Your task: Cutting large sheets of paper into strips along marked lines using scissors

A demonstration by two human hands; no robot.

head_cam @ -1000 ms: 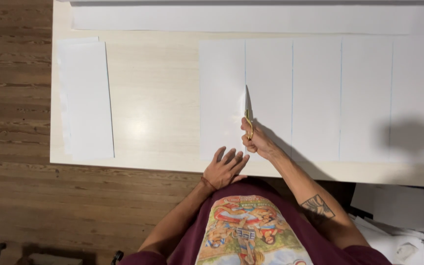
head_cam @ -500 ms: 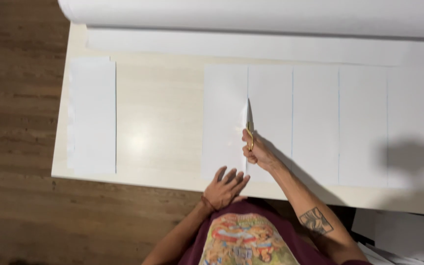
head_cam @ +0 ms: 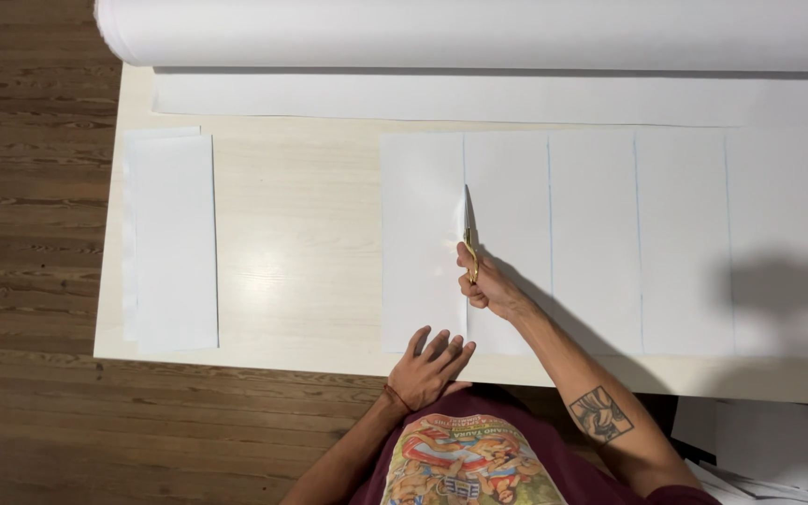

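A pale wood-grain counter point(head_cam: 301, 234) with a smooth, faintly glossy top carries matt white paper sheets point(head_cam: 600, 243). Scissors point(head_cam: 468, 238) on the paper have shiny metal blades and gold-toned handles. Beyond the counter lies a darker, satin wooden plank floor point(head_cam: 30, 234).

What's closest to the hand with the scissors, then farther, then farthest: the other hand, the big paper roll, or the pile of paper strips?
From the right hand:
1. Left hand, just below it at the table's near edge.
2. Big paper roll, along the far edge.
3. Pile of paper strips, far left on the table.
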